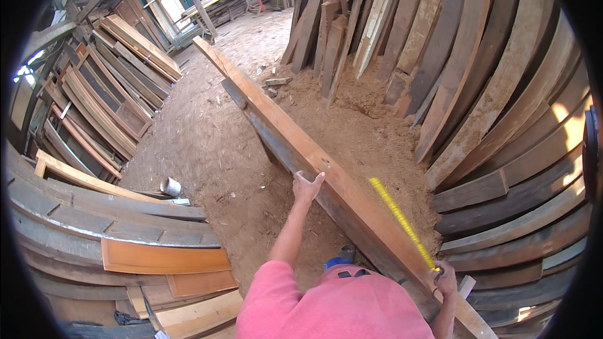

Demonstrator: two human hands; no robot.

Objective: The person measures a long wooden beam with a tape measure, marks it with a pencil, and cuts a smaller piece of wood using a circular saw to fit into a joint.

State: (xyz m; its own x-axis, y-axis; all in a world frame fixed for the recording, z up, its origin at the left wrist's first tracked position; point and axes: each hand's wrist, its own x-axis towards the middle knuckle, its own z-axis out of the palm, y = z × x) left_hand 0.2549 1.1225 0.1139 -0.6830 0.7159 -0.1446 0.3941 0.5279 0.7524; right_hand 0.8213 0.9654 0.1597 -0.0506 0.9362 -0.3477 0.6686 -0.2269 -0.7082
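Note:
A long reddish-brown wooden plank point(282, 127) lies slantwise in front of me, on top of a darker, weathered beam point(342, 216). My left hand point(306, 188) grips the plank's left side near its middle, thumb raised toward the upper face and fingers partly hidden. By the plank's near right end, my right hand point(446, 281) is closed around a tape measure, whose dark case is mostly covered by the fingers. The yellow tape blade point(402, 220) extends forward from it along the plank's right side, its free end over the sawdust.
Many boards point(465, 69) lean along the right wall. Frames and planks point(107, 100) lean at the far left, with stacked boards point(163, 256) nearer. A white cup-like container point(170, 186) is beside them. Sawdust and wood scraps point(278, 81) cover the dirt floor.

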